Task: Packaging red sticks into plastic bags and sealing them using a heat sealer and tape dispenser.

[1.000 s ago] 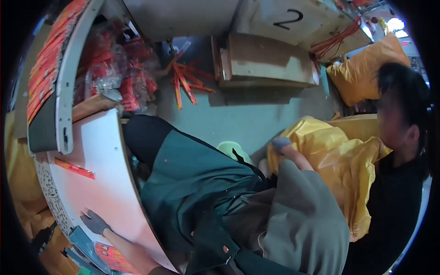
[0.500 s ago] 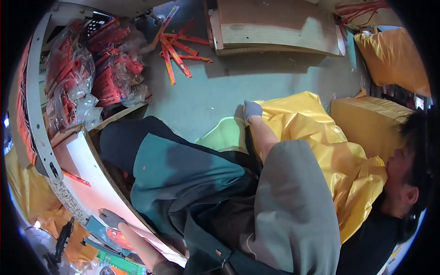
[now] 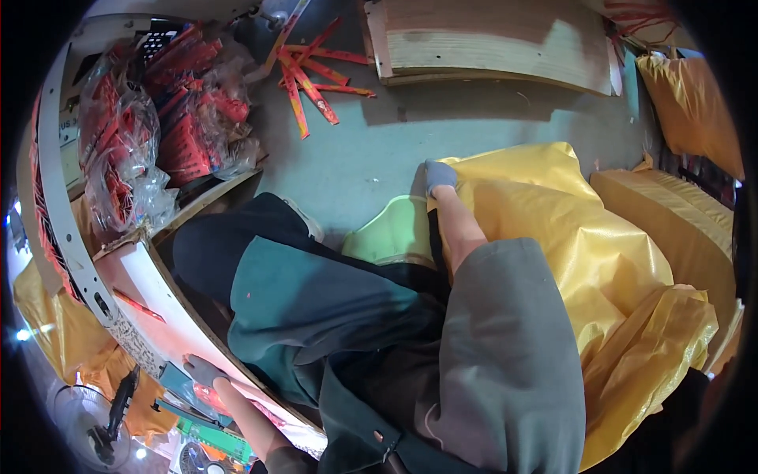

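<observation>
My right hand [image 3: 440, 175], in a grey glove, grips the upper left corner of a large yellow plastic sack [image 3: 545, 213]. The sack spreads in loose folds to the right of my grey-clad knee [image 3: 513, 324]. At lower left, my gloved left hand [image 3: 207, 370] lies on a pinkish-white tabletop [image 3: 146, 276] near its edge, fingers stretched out. Close to it are some red packets [image 3: 212, 395]. A light green plastic stool [image 3: 391, 233] shows between my legs, partly covered by dark green cloth [image 3: 308, 284]. At the right, another person's dark sleeve [image 3: 691, 407] is partly visible beside the sack.
Clear bags of red packets [image 3: 189, 126] fill a shelf at upper left. Several long red and yellow strips [image 3: 308, 79] lie on the grey floor [image 3: 363, 158]. A wooden board [image 3: 489, 43] stands at the back. Full yellow parcels [image 3: 663, 197] lie at the right; a fan [image 3: 87, 426] stands at lower left.
The sack has spread wider and shifted right at its lower end. The other person's head, beside it before, has left the view. My right hand still grips the corner.
</observation>
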Tool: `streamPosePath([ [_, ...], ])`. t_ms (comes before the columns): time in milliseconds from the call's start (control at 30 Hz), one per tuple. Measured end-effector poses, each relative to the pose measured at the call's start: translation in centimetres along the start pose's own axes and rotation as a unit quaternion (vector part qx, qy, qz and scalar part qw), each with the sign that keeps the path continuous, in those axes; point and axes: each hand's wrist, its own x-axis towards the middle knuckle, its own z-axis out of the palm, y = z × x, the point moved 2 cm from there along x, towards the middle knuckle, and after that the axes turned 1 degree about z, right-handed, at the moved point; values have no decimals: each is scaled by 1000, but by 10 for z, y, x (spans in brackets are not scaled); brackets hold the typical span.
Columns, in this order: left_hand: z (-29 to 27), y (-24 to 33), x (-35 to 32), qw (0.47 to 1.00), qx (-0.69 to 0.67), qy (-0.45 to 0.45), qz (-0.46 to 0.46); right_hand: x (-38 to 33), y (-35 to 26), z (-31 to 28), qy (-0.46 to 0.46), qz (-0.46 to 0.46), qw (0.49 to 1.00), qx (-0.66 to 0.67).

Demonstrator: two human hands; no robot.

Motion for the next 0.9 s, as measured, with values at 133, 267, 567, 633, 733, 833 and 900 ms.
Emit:
streamPosePath([
  [133,-6,-1,0,1000,0,-7,-15,1,-9,0,-20,-22,1000,2],
  [267,-2,10,-7,999,-4,-20,-26,14,-1,15,2,-9,1000,3],
  [567,-5,18,-11,999,36,7,-10,19,-3,30,61,43,997,-10],
  [633,-9,19,-12,999,28,16,-1,15,-5,31,116,56,991,-18],
  [733,2,11,-11,999,33,11,-7,13,0,41,174,77,982,10],
  [833,-4,11,-10,998,34,7,-52,17,7,43,164,71,980,88],
  [900,-2,15,-13,999,35,8,-22,26,8,34,157,70,972,157],
])
